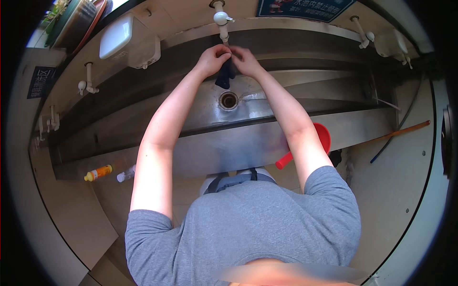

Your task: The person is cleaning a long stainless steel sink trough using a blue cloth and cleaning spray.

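Observation:
Both arms reach forward over a stainless-steel trough sink [200, 121]. My left hand [214, 60] and my right hand [246, 61] meet just below a white tap [222, 21], pinching a dark navy cloth item [225, 75] between them. The cloth hangs limp from the fingers; it may be a sock, though its upper part is hidden. A narrow stream of water seems to run from the spout onto it. Below the cloth's lower end lies the round drain [228, 100], and the sink floor around it looks wet.
A red ladle [322, 136] lies on the front ledge under my right forearm. A yellow-orange bottle [98, 173] and a clear bottle [125, 174] are at left. A white dispenser [128, 41] and more taps [88, 80] line the wall. At right, a wooden stick [404, 131] leans.

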Available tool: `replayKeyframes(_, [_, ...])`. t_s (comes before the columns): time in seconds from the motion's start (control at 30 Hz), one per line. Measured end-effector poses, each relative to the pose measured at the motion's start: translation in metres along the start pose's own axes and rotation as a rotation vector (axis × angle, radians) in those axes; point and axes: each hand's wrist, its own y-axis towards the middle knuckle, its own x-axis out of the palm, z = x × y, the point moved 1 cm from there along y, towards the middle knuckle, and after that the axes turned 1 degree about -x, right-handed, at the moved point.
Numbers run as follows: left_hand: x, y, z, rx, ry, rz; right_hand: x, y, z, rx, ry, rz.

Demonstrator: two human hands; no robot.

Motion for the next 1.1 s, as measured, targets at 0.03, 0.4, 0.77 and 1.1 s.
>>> replayKeyframes(0.03, [-0.001, -0.002, 0.002, -0.006, -0.002, 0.006, 0.004, -0.004, 0.005, -0.042, -0.098, -0.206])
replayKeyframes(0.4, [-0.014, 0.001, -0.017, -0.004, -0.057, 0.015, -0.011, 0.01, 0.003, 0.233, -0.022, -0.404])
replayKeyframes(0.77, [0.008, 0.016, -0.031, 0.173, 0.833, -0.1, -0.062, 0.021, -0.06, 0.147, -0.445, -0.31])
replayKeyframes(1.1, [-0.027, -0.007, -0.044, -0.191, 0.365, 0.104, -0.06, 0.015, -0.023, -0.001, -0.664, -0.339])
